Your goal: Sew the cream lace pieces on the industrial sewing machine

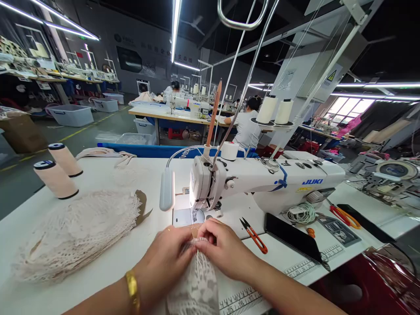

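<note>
My left hand (pixel 167 253) and my right hand (pixel 219 245) meet just in front of the sewing machine (pixel 229 179), pinching the upper edge of a strip of white lace fabric (pixel 200 284). The lace hangs down from my fingers toward the table's front edge. A small beige bit shows between the hands, close to the presser foot (pixel 197 215). My left wrist bears a gold bracelet. Orange-handled thread snips (pixel 257 238) lie right of my right hand. A pile of white lace (pixel 78 232) rests to the left.
Two thread cones (pixel 56 179) stand at the table's left. A lamp (pixel 167 189) is beside the needle area. Rightward lie a black phone (pixel 292 236), coiled white cord (pixel 301 213) and orange-handled scissors (pixel 346 216). A person (pixel 247 122) sits at a machine beyond.
</note>
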{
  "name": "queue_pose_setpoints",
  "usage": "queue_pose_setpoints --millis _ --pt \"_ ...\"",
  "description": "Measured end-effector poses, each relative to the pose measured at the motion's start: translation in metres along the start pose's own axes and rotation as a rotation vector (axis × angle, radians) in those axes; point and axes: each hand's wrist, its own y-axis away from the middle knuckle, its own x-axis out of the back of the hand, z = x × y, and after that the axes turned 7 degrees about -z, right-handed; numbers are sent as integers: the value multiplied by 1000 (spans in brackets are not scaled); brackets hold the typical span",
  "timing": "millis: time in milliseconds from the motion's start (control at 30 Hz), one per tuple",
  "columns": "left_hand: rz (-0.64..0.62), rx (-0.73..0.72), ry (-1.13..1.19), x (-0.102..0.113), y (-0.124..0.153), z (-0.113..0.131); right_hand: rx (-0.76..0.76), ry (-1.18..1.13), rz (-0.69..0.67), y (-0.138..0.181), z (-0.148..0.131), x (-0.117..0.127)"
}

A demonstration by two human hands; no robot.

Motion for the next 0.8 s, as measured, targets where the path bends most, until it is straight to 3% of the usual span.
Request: queue_pose_setpoints --millis 100,200,300,367,633,800 --pt "160 83 -324 -6 -22 -17 -59 102 29 -33 21 -11" --pt "275 -97 -427 -11 -25 -29 -36 134 44 -44 31 -14" --pt "286 -328 -468 -13 -21 -35 -18 159 47 -40 34 -10" --pt "298 -397 -473 -13 -20 -36 14 212 54 -33 37 -7" --pt "356 -448 -466 -14 -20 -37 395 472 155 -17 50 -12" --pt "311 -393 -500 -15 -18 -35 413 551 153 -22 53 -13"
